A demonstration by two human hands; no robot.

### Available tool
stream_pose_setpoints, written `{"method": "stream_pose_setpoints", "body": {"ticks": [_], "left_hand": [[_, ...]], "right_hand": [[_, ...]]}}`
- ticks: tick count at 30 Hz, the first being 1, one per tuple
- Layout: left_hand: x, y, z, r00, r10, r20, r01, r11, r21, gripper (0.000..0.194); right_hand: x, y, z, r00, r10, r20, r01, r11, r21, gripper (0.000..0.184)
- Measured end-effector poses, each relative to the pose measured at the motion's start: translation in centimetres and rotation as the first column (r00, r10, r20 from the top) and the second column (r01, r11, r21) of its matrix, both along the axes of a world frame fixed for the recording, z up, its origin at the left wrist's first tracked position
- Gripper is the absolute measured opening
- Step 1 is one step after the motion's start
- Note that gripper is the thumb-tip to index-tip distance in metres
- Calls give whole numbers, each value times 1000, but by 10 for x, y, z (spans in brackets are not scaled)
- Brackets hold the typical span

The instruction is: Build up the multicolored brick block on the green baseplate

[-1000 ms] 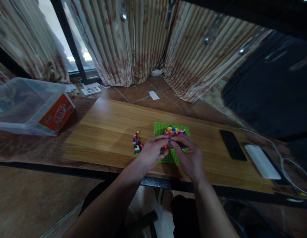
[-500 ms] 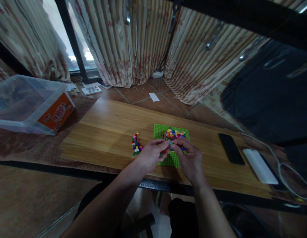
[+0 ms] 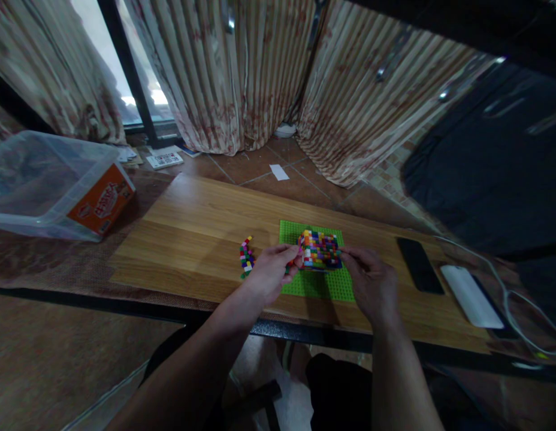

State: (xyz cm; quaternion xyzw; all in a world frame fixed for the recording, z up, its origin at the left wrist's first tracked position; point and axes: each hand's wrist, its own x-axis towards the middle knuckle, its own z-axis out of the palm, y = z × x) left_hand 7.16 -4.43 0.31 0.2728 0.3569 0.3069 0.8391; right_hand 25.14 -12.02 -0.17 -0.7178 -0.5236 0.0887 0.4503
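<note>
A green baseplate (image 3: 320, 286) lies on the wooden board (image 3: 201, 239). On it stands a block of many-coloured small bricks (image 3: 320, 249). My left hand (image 3: 271, 274) pinches the block's left side and seems to have a small red brick tucked in its fingers. My right hand (image 3: 372, 281) pinches the block's right side with its fingertips. A little pile of loose coloured bricks (image 3: 246, 257) sits on the board just left of my left hand.
A clear plastic tub with an orange label (image 3: 57, 185) stands at the far left. A black phone (image 3: 419, 264) and a white flat device (image 3: 471, 287) with a cable lie to the right. Curtains and a tiled floor lie beyond the table.
My hands were together in front of the brick block; they have parted, one to each side of it. The block now shows fully between them.
</note>
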Motion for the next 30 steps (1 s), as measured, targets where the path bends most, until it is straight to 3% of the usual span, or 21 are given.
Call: {"method": "stream_pose_setpoints", "body": {"ticks": [7, 15, 26, 30], "left_hand": [[0, 0, -1, 1000, -1, 4, 1, 1000, 8, 17], [1, -1, -2, 1000, -12, 4, 12, 1000, 18, 17], [1, -1, -3, 1000, -12, -6, 12, 1000, 23, 17], [1, -1, -3, 1000, -6, -4, 6, 1000, 25, 17]], "right_hand": [[3, 0, -10, 974, 149, 169, -132, 985, -106, 17], [-2, 3, -12, 969, 103, 225, -85, 992, -88, 16], [-2, 6, -16, 990, 6, 143, 4, 997, -73, 15], [1, 4, -16, 999, -12, 36, 15, 995, -99, 20]]}}
